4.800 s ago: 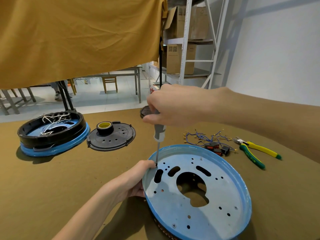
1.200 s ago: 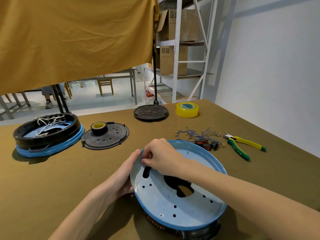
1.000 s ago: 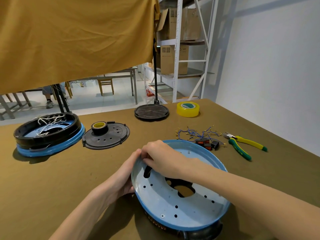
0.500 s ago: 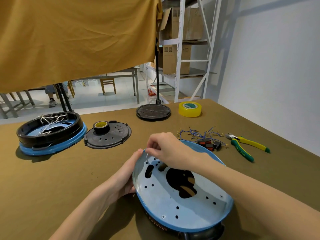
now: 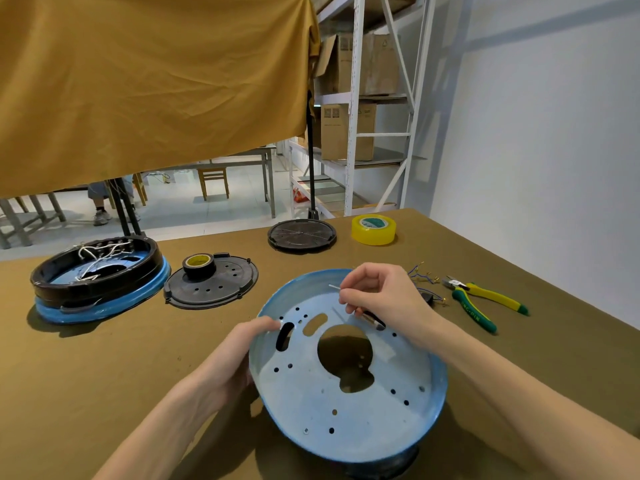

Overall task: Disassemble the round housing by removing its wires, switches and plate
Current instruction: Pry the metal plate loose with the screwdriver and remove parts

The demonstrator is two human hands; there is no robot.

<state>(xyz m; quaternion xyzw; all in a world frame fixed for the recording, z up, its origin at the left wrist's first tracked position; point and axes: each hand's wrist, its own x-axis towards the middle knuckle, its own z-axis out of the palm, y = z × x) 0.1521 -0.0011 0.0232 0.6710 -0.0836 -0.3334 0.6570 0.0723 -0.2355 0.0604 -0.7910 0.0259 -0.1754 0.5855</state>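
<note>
We see two bare hands working on one round pale-blue metal plate [image 5: 346, 393], pierced with holes and tilted up over a dark round housing whose black edge barely shows beneath it. The left hand [image 5: 239, 355] grips the plate's left rim, thumb hooked over the edge. The right hand [image 5: 377, 296], above the plate's far side, pinches a thin silvery screw or pin [image 5: 335, 287] in its fingertips while a dark-handled screwdriver [image 5: 372, 320] lies tucked under its curled fingers; most of that tool is hidden.

All sits on one olive-brown cloth-covered table [image 5: 104, 375]. Left of the plate stands a second black-and-blue round housing [image 5: 97, 282] with white wires inside. Between it and the plate lies a black perforated disc [image 5: 214, 282] carrying a small black roll of tape [image 5: 199, 263]. Beyond the plate are a second, ribbed black disc [image 5: 302, 235] and one yellow roll of tape [image 5: 373, 229]. Right of the plate lie green-and-yellow-handled pliers [image 5: 481, 303] and a tangle of blue wires with brass ends [image 5: 420, 273], partly hidden behind the right hand, so we cannot count them.
</note>
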